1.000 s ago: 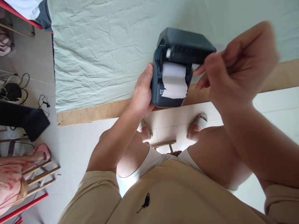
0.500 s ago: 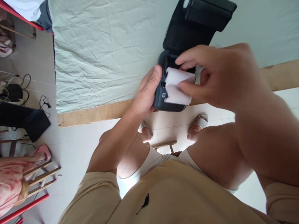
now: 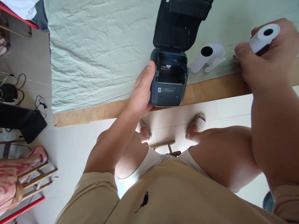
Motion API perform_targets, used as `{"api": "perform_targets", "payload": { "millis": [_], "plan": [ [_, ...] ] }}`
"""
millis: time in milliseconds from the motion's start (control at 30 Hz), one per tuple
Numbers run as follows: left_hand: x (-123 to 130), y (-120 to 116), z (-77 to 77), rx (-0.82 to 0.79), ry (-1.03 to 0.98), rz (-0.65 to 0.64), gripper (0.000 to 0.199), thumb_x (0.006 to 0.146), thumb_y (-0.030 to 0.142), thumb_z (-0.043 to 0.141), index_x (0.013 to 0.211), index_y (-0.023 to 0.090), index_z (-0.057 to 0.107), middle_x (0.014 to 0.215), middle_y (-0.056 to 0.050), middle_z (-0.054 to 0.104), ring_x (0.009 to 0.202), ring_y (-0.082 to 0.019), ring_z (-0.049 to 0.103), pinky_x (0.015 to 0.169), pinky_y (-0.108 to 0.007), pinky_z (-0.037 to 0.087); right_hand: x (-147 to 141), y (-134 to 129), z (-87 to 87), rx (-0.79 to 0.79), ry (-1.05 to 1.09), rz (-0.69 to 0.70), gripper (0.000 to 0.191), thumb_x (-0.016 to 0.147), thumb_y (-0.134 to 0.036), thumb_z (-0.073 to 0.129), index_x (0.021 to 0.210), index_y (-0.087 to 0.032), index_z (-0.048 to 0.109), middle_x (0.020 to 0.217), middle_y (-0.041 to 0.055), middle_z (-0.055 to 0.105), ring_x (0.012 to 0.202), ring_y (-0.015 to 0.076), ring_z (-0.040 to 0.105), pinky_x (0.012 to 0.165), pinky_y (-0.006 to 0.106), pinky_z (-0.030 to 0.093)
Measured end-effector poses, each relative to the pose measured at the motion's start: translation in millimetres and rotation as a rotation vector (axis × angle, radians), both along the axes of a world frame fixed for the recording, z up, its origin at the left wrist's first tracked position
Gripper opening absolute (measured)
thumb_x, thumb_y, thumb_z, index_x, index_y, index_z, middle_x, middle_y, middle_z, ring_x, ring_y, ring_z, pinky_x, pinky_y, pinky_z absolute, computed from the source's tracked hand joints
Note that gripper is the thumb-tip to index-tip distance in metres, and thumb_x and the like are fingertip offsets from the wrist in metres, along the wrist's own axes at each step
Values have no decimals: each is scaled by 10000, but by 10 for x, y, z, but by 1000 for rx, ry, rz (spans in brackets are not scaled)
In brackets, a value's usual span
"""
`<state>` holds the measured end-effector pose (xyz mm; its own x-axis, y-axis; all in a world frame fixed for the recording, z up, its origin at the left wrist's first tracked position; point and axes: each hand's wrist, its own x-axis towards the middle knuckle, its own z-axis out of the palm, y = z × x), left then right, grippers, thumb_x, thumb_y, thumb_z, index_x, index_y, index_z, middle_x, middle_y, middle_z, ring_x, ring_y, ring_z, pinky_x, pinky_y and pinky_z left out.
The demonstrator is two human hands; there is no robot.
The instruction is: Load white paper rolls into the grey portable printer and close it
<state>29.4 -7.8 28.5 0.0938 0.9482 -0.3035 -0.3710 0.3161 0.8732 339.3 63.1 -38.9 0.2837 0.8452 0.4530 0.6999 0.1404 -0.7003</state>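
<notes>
A dark blue-grey printer [image 3: 169,95] stands at the table's front edge, its black lid [image 3: 176,28] swung open and its paper bay bare inside. My left hand [image 3: 143,90] is closed round the printer's left side, thumb on top. To the right of the printer, a white paper roll [image 3: 216,56] with a dark core lies on the cloth, its loose end hanging out. My right hand [image 3: 268,59], farther right over the table, has its fingers wrapped round another white paper roll [image 3: 260,42] with a dark hole showing at its end.
A pale green, wrinkled cloth [image 3: 100,56] covers the table, leaving a wooden front edge [image 3: 93,113] bare. At the left are cables, a black object [image 3: 30,124], a wooden chair [image 3: 37,180] and a seated person's leg in a pink shoe [image 3: 39,152].
My right hand has moved right, away from the printer, and now holds a roll. The paper has left the bay. A roll beside the printer has come into view.
</notes>
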Motion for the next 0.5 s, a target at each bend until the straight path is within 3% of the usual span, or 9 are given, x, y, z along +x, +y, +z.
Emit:
{"api": "perform_targets", "payload": {
  "millis": [100,200,300,367,433,500],
  "plan": [
    [-11,5,-7,-1,-31,-4,533,1036,692,563,1085,191,735,1042,-78,802,1297,-269,759,1031,-329,646,-6,48,13,-34,-141,-139,549,516,-146,977,887,-289,598,1073,66,711,878,238,637,759,435,481],
    [-20,13,-25,-1,-36,-17,564,1037,713,542,1092,192,751,1082,-82,810,1356,-281,734,1064,-334,638,-12,-19,128,-48,-166,-146,595,537,-150,983,1034,-299,691,1097,48,781,878,246,687,793,435,505],
    [-23,19,-47,-22,-11,-6,609,1023,768,501,1066,213,747,1055,-70,794,1309,-292,765,997,-369,670,-122,-203,299,270,-229,79,528,745,-171,832,1243,-329,757,1263,34,787,1182,311,729,996,482,507],
    [-29,20,-61,-27,5,6,616,1012,785,503,1059,221,745,1028,-65,785,1280,-298,780,953,-372,681,-293,-299,357,462,-244,249,547,812,-214,750,1339,-360,744,1270,27,787,1172,310,729,1005,479,518],
    [-45,19,-78,-14,2,-5,607,999,784,533,1075,223,752,1048,-64,791,1274,-301,782,936,-355,681,-502,-316,325,466,-308,349,653,748,-246,806,1387,-341,714,1277,74,771,1179,335,723,1009,480,551],
    [-71,19,-103,12,-16,-40,588,993,771,563,1106,228,760,1101,-64,807,1285,-294,777,952,-332,679,-669,-265,234,322,-363,307,740,660,-277,920,1368,-300,705,1333,142,721,1216,362,690,1074,521,542]
  ]
}}
